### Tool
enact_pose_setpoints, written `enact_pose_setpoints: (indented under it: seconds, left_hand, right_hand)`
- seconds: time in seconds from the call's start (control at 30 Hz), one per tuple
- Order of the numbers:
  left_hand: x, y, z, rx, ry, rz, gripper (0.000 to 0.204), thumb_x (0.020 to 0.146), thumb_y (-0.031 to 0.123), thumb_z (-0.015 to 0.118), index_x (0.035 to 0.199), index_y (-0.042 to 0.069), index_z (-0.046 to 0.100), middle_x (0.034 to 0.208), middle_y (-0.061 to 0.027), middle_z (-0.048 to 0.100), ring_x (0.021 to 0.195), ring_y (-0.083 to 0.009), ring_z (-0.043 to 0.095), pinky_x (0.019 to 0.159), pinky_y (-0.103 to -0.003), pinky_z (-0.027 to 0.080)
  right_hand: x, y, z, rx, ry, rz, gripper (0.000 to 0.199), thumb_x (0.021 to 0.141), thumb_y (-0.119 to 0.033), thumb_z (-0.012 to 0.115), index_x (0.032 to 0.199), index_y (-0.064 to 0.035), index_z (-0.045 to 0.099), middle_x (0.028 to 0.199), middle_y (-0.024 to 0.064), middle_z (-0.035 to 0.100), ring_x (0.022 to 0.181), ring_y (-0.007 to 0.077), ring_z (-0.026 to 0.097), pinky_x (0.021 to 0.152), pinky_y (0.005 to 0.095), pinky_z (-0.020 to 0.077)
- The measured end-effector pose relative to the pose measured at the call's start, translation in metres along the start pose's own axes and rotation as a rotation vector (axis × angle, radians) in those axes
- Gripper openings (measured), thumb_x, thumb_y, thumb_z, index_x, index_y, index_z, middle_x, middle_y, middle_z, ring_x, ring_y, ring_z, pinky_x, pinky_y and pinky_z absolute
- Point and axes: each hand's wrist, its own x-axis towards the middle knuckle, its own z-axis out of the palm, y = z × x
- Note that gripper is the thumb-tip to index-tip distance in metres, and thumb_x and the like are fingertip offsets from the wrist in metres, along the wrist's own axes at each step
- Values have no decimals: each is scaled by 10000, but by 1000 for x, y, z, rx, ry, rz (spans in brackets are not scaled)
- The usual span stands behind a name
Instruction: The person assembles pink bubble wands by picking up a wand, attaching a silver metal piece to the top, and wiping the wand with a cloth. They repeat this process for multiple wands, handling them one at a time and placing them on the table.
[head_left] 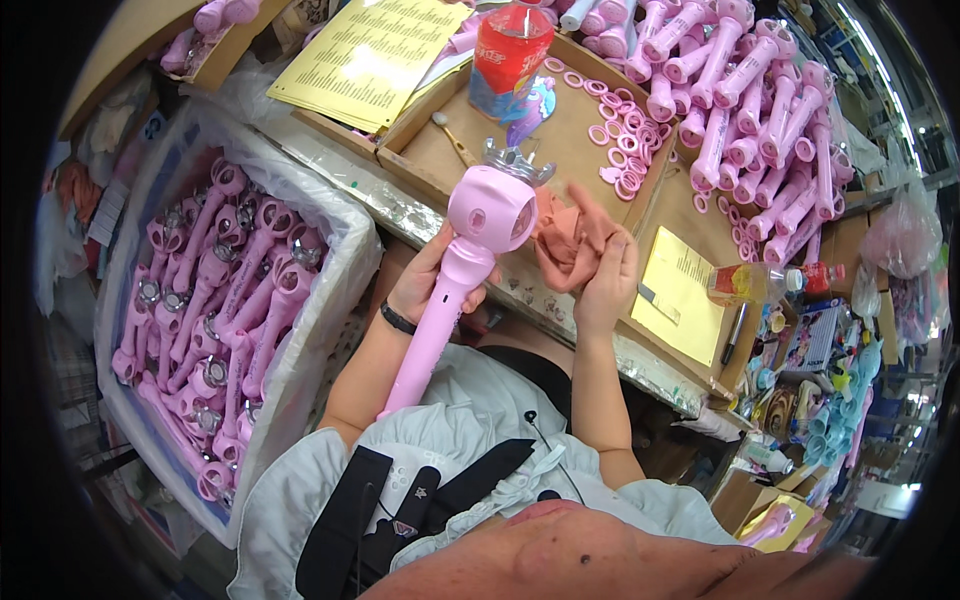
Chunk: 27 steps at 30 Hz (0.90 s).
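Observation:
My left hand (pixel 422 282) grips a pink toy wand (pixel 430 335) just below its round, windowed head. A silvery crown (pixel 518 162) tops the wand, and its lower end slants down toward my body. In my right hand (pixel 609 284) is a crumpled salmon-coloured cloth (pixel 572 240), bunched close beside the wand's head. The fingers of that hand pinch the cloth's right side. Both hands are raised in front of the bench edge.
To the left, a lined bin (pixel 360 235) holds many crowned wands. A cardboard tray (pixel 425 130) carries pink rings (pixel 625 135), a small brush (pixel 455 140) and a red bottle (pixel 510 60). Wand bodies (pixel 745 90) pile up at far right; yellow sheets (pixel 365 65) lie at far left.

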Motion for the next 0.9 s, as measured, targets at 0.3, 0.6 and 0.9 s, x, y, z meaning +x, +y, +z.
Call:
enact_pose_setpoints:
  seconds: [0.3, 0.6, 0.9]
  left_hand:
    - [-6, 1, 30, 734, 342, 220, 456, 981, 418, 414, 1200, 20, 452, 1017, -108, 605, 827, -180, 647, 745, -312, 559]
    - [-1, 1, 20, 404, 261, 412, 379, 955, 390, 493, 1136, 60, 537, 1045, -94, 631, 877, -162, 637, 727, -313, 551]
    - [2, -13, 2, 55, -31, -27, 729, 912, 650, 307, 1260, 26, 451, 908, -238, 614, 502, -202, 603, 389, -266, 500]
  right_hand:
    - [-2, -11, 5, 87, -1, 18, 172, 958, -188, 533, 1029, -30, 529, 985, 43, 557, 903, 114, 533, 796, 249, 451]
    - [0, -1, 25, -243, -258, -271, 89, 881, -70, 613, 946, -10, 601, 927, 65, 562, 910, 162, 537, 807, 262, 417]
    - [-16, -11, 30, -172, -180, -195, 114, 884, -58, 617, 982, 1, 626, 939, 49, 559, 883, 116, 535, 776, 224, 427]
